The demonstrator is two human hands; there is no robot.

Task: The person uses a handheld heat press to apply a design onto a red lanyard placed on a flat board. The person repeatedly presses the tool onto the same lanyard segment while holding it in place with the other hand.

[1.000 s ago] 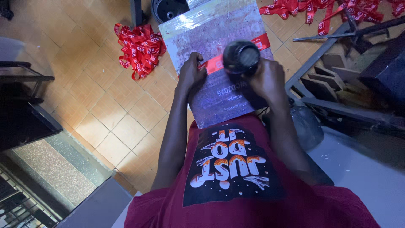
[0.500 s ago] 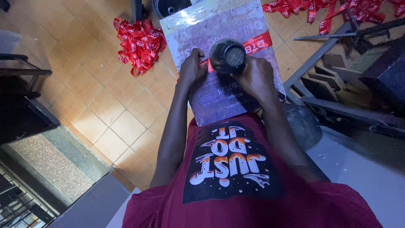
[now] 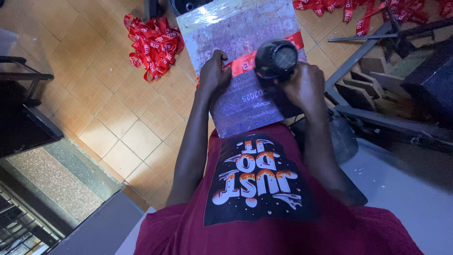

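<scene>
A flat board point(image 3: 245, 33) wrapped in shiny film rests on my lap and slopes away from me. A red printed ribbon point(image 3: 243, 63) lies across it. My left hand point(image 3: 212, 73) presses the ribbon's left end flat against the board. My right hand point(image 3: 304, 87) grips a black hair dryer point(image 3: 276, 59), whose round rear grille faces the camera. The dryer's nozzle points down at the ribbon near the board's right side.
A heap of red ribbons point(image 3: 153, 45) lies on the tiled floor to the left. More red ribbons point(image 3: 377, 9) lie at the top right. Metal frame parts point(image 3: 373, 75) crowd the right side. A dark table point(image 3: 21, 118) stands at the left.
The hair dryer has shifted a little to the right along the ribbon. My left hand stays pressed on the ribbon's left end.
</scene>
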